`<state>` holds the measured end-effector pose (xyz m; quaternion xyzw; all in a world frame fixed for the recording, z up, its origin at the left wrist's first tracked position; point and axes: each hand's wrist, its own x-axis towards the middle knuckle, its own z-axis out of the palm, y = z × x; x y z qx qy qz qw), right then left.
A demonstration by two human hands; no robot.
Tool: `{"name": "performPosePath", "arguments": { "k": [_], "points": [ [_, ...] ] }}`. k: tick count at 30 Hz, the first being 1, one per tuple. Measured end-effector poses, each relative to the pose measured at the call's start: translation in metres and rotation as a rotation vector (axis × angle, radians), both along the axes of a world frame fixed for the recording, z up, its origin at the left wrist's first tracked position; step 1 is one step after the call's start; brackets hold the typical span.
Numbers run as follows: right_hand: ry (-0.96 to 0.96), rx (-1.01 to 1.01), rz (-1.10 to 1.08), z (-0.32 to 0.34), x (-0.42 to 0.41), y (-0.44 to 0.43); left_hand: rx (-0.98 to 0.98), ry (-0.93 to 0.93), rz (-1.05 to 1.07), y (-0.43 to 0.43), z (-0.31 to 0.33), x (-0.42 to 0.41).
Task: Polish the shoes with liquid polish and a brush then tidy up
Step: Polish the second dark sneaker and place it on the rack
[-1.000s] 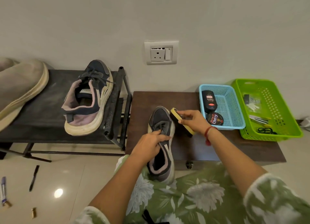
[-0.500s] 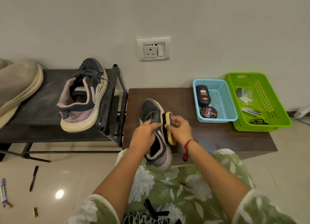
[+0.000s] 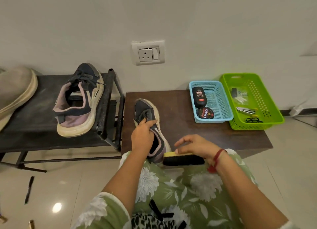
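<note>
At the table's front edge, the left hand curls its fingers round the laced top of 1 shoe, toe toward the wall. The right hand grips the brush by its yellow back, fingers loosely curled, brush end at the shoe's heel. The liquid polish bottle lies in the blue basket near the table's back edge.
</note>
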<state>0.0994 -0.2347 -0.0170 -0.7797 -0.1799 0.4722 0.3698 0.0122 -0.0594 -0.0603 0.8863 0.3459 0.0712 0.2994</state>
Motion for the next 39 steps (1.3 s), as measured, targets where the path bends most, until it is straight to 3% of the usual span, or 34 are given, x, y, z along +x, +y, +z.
{"name": "performPosePath", "arguments": {
  "k": [4, 8, 13, 16, 19, 23, 26, 28, 33, 39],
  "points": [
    [-0.022, 0.028, -0.041, 0.005, 0.022, -0.001, -0.037, -0.048, 0.067, 0.002, 0.000, -0.001],
    [-0.116, 0.217, -0.471, -0.017, 0.015, 0.004, -0.036, -0.078, 0.049, 0.005, -0.004, -0.001],
    [-0.148, 0.230, -0.390, -0.047, -0.022, 0.013, -0.083, -0.181, 0.232, 0.011, -0.004, -0.002],
    [-0.215, 0.075, -0.157, -0.043, -0.037, -0.007, -0.063, -0.192, 0.219, 0.012, -0.003, -0.002],
    [-0.125, 0.000, 0.015, -0.036, -0.043, -0.028, -0.068, -0.178, 0.206, 0.013, -0.005, 0.000],
    [-0.110, 0.236, -0.386, -0.038, -0.035, -0.021, -0.093, -0.173, 0.148, 0.014, -0.007, -0.002],
    [0.092, 0.330, -0.814, -0.042, -0.021, -0.013, -0.118, -0.156, 0.040, 0.011, -0.002, -0.005],
    [0.256, 0.375, -0.968, -0.044, -0.016, -0.011, -0.141, -0.142, -0.019, 0.006, 0.002, -0.009],
    [0.408, 0.417, -0.958, -0.041, -0.022, -0.009, -0.034, -0.028, -0.187, -0.004, 0.008, -0.030],
    [0.666, 0.668, -1.061, -0.034, -0.024, -0.020, 0.052, -0.066, -0.139, -0.021, 0.017, -0.053]
  ]
}}
